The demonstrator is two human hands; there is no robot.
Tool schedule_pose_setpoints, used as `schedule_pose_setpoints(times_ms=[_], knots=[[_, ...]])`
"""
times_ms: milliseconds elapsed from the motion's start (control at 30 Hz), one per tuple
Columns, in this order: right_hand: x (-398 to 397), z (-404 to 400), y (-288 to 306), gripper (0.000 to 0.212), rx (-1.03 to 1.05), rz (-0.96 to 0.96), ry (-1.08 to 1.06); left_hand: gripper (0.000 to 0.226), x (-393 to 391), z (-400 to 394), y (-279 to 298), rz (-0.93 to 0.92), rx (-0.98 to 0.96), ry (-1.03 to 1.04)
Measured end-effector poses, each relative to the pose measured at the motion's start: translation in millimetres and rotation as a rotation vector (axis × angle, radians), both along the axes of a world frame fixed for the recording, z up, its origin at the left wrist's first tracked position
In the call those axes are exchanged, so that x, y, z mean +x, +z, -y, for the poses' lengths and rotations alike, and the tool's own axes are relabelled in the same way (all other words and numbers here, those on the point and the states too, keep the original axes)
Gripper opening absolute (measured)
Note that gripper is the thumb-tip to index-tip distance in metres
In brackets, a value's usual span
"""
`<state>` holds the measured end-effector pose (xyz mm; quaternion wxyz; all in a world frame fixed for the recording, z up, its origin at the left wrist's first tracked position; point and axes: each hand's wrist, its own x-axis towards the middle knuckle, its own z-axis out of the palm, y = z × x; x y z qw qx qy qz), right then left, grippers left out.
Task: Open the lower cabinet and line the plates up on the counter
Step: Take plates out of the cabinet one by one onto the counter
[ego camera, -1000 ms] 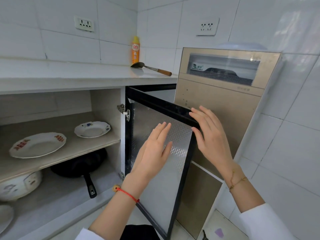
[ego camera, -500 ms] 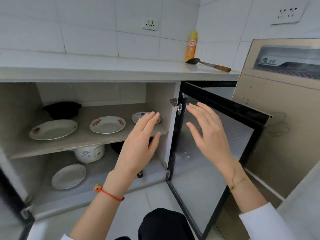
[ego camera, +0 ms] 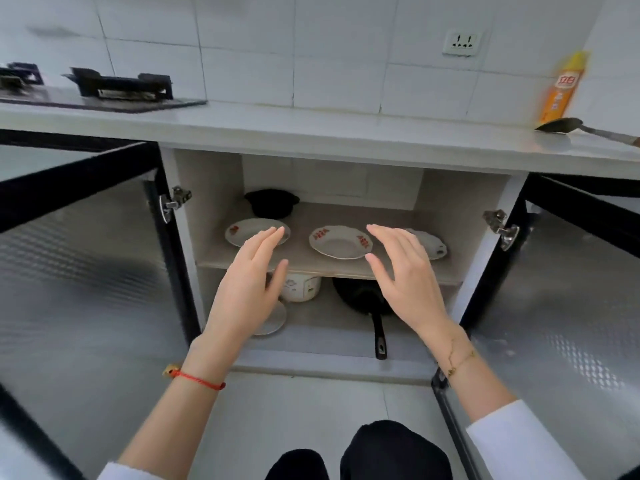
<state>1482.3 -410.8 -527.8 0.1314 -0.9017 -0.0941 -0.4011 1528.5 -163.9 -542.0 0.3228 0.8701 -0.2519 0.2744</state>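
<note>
1. Left hand (ego camera: 246,285) and right hand (ego camera: 405,282): both spread wide and holding nothing, palms facing each other in front of the open cabinet, judged to be set for taking a plate from each side.
2. Middle plate (ego camera: 341,242): lies flat on the upper shelf (ego camera: 311,263), beyond and between the two hands.
3. Left plate (ego camera: 242,230): just past the left fingertips; right plate (ego camera: 433,244): partly hidden behind the right hand.
4. Lower plate (ego camera: 273,320): on the cabinet floor, under the left hand, mostly covered by it.
5. Both doors, left door (ego camera: 79,258) and right door (ego camera: 568,271), stand swung out, outside each hand, leaving the opening free.
6. Obstacles: black pot (ego camera: 272,202) behind the left plate; frying pan (ego camera: 363,299) and white cooker (ego camera: 301,287) below the shelf.
7. Bench (ego camera: 346,129): above the hands, with the stove (ego camera: 121,90) far left, spray can (ego camera: 562,86) and ladle (ego camera: 568,126) far right.
</note>
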Motion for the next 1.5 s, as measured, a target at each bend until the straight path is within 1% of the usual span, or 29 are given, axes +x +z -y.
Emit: schedule_pose_setpoints(times_ms=[200,500,633,767,900,1033,1200,1267,1500], knots=[[67.7,-27.1,-24.6,0.038,0.085,-0.08,0.102,0.05,46.9,-33.2,-20.2,-0.07,-0.018,0.119],[209.2,-44.8,-62.1,0.037,0.202,-0.257,0.131,0.047,160.8,-44.1,-56.5,-0.241,-0.106,0.211],[276.9,-48.1,-81.4,0.036,0.284,-0.329,0.112,0.048,221.6,-43.6,-69.0,-0.321,-0.157,0.257],[338.2,-53.2,-101.9,0.04,0.401,-0.488,0.058,0.047,275.5,-40.5,-81.2,-0.439,-0.208,0.312],[385.4,-54.8,-123.6,0.037,0.358,-0.623,-0.014,0.047,317.9,-38.1,-97.2,-0.568,-0.213,0.338],[411.9,-52.9,-135.8,0.035,0.303,-0.684,-0.033,0.038,345.3,-31.8,-109.5,-0.661,-0.255,0.352],[426.8,-51.4,-141.8,0.036,0.294,-0.728,-0.025,0.04,364.4,-28.1,-122.0,-0.683,-0.253,0.385],[429.8,-52.9,-141.9,0.036,0.29,-0.757,-0.027,0.042,369.5,-28.7,-126.5,-0.696,-0.286,0.4],[434.1,-56.4,-139.0,0.033,0.385,-0.809,-0.011,0.042,374.7,-31.0,-135.4,-0.761,-0.37,0.357]])
